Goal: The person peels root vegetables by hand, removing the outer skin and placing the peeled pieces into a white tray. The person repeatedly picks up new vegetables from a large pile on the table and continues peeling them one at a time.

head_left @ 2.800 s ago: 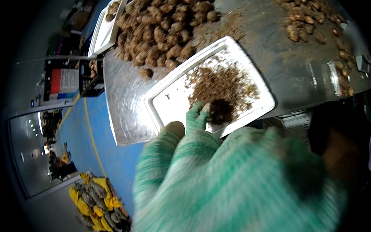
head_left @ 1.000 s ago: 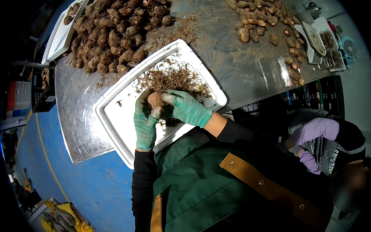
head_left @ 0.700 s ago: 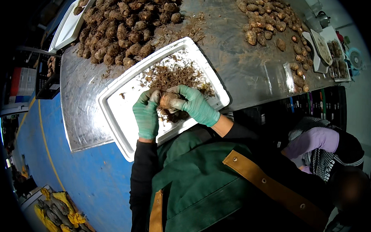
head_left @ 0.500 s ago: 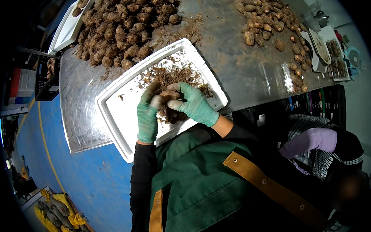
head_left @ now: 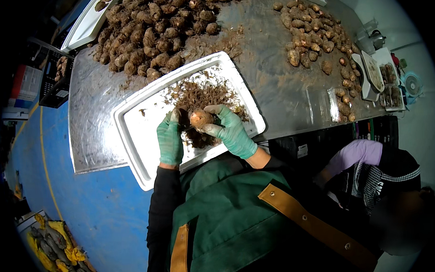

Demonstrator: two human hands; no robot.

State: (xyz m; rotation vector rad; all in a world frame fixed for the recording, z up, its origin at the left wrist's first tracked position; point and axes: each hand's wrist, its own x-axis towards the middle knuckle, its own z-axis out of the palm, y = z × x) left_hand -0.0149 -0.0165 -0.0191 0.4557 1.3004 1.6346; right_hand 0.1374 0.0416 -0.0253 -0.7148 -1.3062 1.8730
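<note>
My right hand [head_left: 233,135], in a green glove with dirty fingertips, holds a round brown tuber [head_left: 201,119] between thumb and fingers. My left hand [head_left: 169,140], also gloved, is closed just left of the tuber, its fingertips curled; what is in them is hidden. Both are above a white plastic tray [head_left: 140,173], which lies askew on the steel table's near side, with loose brown root fibres and dirt [head_left: 196,88] inside.
A large heap of hairy tubers [head_left: 147,35] is behind the tray, smaller tubers [head_left: 305,34] to the right. A white tray [head_left: 80,33], black crate [head_left: 53,86], scale [head_left: 371,70] and fan [head_left: 413,83] stand around. A co-worker in lilac sleeves [head_left: 357,152] bends at lower right.
The tuber has turned and shows more of its pale skin. My left thumb has drawn back leftward from it. Earlier, my gloved hand was blurred close to the camera. The view has shifted slightly.
</note>
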